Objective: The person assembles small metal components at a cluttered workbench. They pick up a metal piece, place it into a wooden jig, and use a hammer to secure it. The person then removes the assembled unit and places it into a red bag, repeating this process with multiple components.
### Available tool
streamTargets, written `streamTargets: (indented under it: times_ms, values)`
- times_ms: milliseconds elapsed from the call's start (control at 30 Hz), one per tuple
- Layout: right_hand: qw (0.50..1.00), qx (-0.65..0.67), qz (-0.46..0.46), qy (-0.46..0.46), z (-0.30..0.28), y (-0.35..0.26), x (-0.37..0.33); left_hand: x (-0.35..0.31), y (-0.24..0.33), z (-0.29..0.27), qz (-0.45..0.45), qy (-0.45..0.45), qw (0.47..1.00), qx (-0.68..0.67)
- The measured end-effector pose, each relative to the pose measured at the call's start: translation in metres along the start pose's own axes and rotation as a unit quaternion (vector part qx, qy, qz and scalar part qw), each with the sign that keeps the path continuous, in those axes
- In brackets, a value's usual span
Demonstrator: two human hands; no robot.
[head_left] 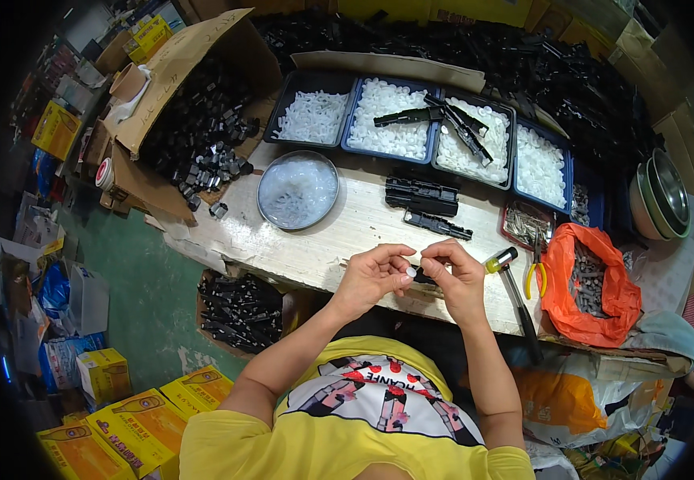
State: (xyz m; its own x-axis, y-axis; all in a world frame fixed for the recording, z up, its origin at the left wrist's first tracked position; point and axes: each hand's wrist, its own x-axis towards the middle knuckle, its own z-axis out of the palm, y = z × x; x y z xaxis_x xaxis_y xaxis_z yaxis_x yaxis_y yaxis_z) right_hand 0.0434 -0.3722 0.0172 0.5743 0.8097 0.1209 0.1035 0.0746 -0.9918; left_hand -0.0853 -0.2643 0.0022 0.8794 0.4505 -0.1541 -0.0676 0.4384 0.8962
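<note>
Black and partly hidden by your right hand [462,284], a part [423,278] sits at your twelve o'clock; whether those curled fingers grip it, I cannot tell. At their nine o'clock, your left hand [369,280] pinches a small white piece [411,273].

To our left we see a green floor [143,292] with yellow cartons [140,428] grouped at the lower edge and a smaller yellow box [105,376] just beyond them. A clear plastic bin [89,300] stands further up, near a blue package [56,288]. Beside the bench we have a round tub [104,174] with a red and white top. On our right, a hammer [515,290] lies slantwise near yellow-handled pliers [534,277], and next to those sits an open orange bag [555,298] of grey pieces. Nested bowls [672,192] lean beyond it, and a grey-blue cloth [668,334] drapes nearer us.
</note>
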Motion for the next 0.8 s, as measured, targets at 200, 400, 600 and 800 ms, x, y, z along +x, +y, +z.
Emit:
streamTargets:
  times_ms: [200,400,600,800]
  values:
    - [0.999,-0.039,-0.020,0.000,0.003,-0.003,-0.001,-0.001,0.001,0.001,0.003,-0.001,1.000,0.001]
    - [0.987,-0.142,-0.080,-0.002,0.007,-0.003,-0.004,-0.001,-0.002,0.002,0.020,0.004,1.000,-0.015]
    - [0.987,-0.142,-0.076,0.016,0.010,0.000,-0.006,-0.003,-0.005,0.000,0.027,0.025,0.999,-0.014]
    - [0.981,-0.162,-0.108,0.023,0.009,0.002,-0.009,-0.001,-0.009,0.000,0.019,0.051,0.996,-0.067]
